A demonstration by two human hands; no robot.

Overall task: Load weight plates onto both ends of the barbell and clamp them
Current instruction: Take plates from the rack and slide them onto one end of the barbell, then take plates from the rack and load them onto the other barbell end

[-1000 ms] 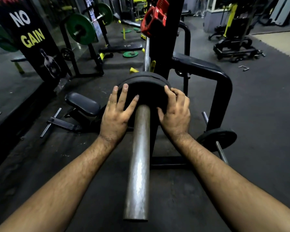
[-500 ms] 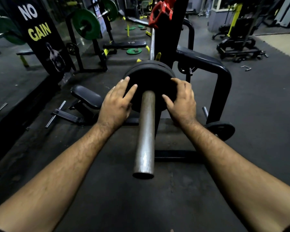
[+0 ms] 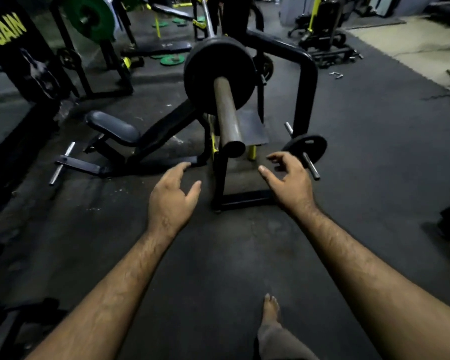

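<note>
Plates point(image 3: 218, 71), black, sit stacked on the near end of the bar point(image 3: 227, 114) in the upper middle of the frame, pushed up along the sleeve. The bare steel sleeve runs from them down toward me, its round end just above centre, and I see no clamp on it. The far length of the bar runs off past the plates to the top edge.

My hands hang free below the bar's end, touching nothing. My left hand point(image 3: 170, 197) is left of centre, fingers loose and slightly bent, thumb out to the side. My right hand point(image 3: 287, 181) is right of centre, fingers spread and gently curled, holding nothing. Both forearms reach in from the bottom corners.

Just beyond my right fingertips, a small black plate point(image 3: 305, 149) sits on a short steel peg point(image 3: 311, 168) at the foot of the black rack point(image 3: 307, 84). The rack's bent tube frames the loaded plates on the right side.

Left of centre lies a low bench point(image 3: 113, 128) with a dark pad. In the upper left, a green plate point(image 3: 90, 18) hangs on another stand beside a sign point(image 3: 7, 28) reading GAIN. More green discs lie on the floor point(image 3: 374, 141) near the top centre. My bare foot point(image 3: 270, 311) shows at the bottom centre on the dark mat.
</note>
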